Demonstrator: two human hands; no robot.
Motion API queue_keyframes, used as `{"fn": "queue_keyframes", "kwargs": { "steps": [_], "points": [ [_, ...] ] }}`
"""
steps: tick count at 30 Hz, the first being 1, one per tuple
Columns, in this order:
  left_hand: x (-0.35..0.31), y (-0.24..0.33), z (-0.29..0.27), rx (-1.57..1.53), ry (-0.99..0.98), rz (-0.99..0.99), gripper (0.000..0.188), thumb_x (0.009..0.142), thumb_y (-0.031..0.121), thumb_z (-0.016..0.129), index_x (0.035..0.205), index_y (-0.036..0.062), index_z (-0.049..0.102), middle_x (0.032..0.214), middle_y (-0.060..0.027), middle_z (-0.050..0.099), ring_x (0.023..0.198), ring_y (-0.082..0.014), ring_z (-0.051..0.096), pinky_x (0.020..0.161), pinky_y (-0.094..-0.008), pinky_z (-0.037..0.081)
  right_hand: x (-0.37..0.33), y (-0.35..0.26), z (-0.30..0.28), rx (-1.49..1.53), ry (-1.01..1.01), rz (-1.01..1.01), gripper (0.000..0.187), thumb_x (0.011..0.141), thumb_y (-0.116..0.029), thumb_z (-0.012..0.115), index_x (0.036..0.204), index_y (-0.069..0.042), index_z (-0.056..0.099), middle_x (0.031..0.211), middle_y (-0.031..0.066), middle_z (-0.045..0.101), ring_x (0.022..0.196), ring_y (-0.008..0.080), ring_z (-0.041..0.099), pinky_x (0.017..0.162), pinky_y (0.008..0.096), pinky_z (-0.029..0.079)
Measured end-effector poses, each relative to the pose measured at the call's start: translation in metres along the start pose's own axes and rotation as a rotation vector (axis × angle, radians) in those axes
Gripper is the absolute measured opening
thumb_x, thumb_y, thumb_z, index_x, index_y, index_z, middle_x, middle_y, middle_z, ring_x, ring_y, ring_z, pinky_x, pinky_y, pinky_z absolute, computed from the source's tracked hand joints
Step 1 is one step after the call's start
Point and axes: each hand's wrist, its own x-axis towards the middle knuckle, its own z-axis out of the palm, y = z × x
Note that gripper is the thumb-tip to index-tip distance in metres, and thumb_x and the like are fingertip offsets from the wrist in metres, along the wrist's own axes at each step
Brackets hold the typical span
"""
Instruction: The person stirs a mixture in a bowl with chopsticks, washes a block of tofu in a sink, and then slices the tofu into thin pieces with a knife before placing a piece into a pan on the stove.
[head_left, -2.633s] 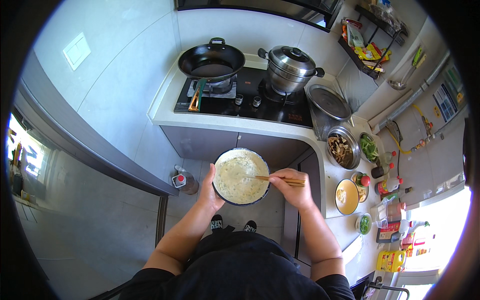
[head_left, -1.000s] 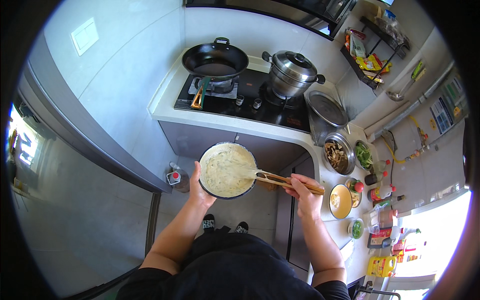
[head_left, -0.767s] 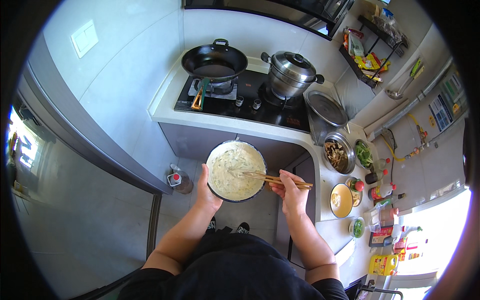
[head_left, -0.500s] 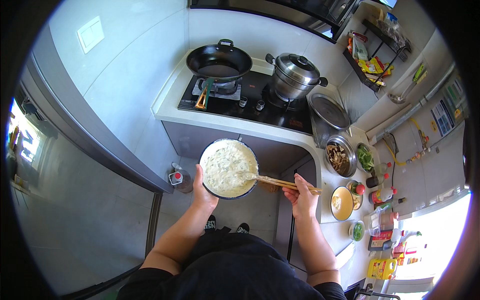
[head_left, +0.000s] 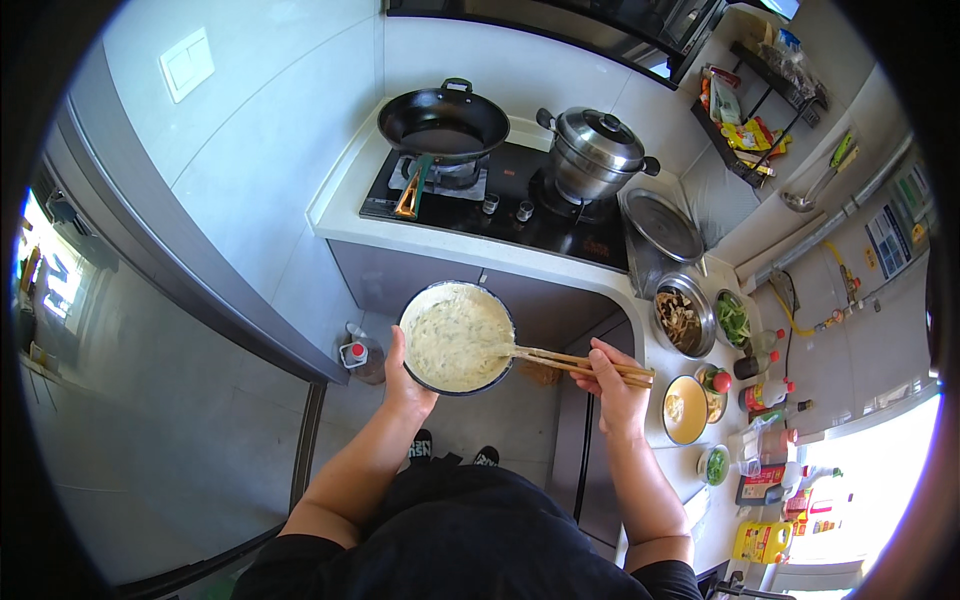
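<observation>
A dark-rimmed bowl hangs in the air in front of the counter. My left hand grips its left side, thumb up along the wall. Inside lies a thick, pale batter flecked with green. My right hand is closed around a pair of wooden chopsticks. Their batter-coated tips rest in the mixture near the bowl's right side, and the back ends stick out past my fingers.
Ahead, a black wok and a lidded steel pot sit on the stove. Along the right counter stand a steel bowl of sliced mushrooms, a bowl of green vegetables, a yellow bowl and several bottles. A jug is on the floor.
The chopsticks have shifted right, from the bowl's middle toward its right side, with my right hand moving slightly outward. The batter surface looks smoother. My left hand keeps holding the bowl.
</observation>
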Motion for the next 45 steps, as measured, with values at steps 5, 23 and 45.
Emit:
{"fn": "queue_keyframes", "kwargs": {
  "steps": [5,23,45],
  "points": [
    [0.004,-0.006,-0.002,-0.004,-0.002,-0.037,0.068,0.092,0.059,0.040,0.135,0.0075,0.041,0.133,-0.0101,0.049,0.123,-0.0259,0.047,0.102,-0.0431,0.038,-0.008,0.000,0.012,-0.328,-0.195,-0.369,0.012,0.082,-0.003,0.070,0.094,0.001,0.070,0.086,0.0089,0.069,0.075,0.0147,0.066,0.066,0.0248,0.053],
    [0.001,-0.007,0.001,0.222,-0.144,-0.338,0.073,0.087,0.058,0.051,0.134,0.0031,0.043,0.133,-0.0147,0.050,0.121,-0.0275,0.049,0.101,-0.0424,0.039,0.058,-0.058,0.035,-0.378,-0.504,-0.376,0.014,0.081,-0.004,0.072,0.093,0.004,0.070,0.084,0.0076,0.070,0.076,0.0110,0.064,0.071,0.0228,0.053],
    [0.021,-0.015,0.003,0.059,0.097,0.136,0.071,0.087,0.056,0.054,0.132,0.0033,0.043,0.130,-0.0096,0.052,0.121,-0.0234,0.049,0.101,-0.0382,0.039,0.045,-0.050,0.019,-0.376,-0.215,-0.234,0.016,0.084,-0.006,0.063,0.095,0.003,0.070,0.080,0.0074,0.068,0.066,0.0095,0.064,0.061,0.0215,0.053]
  ]
}}
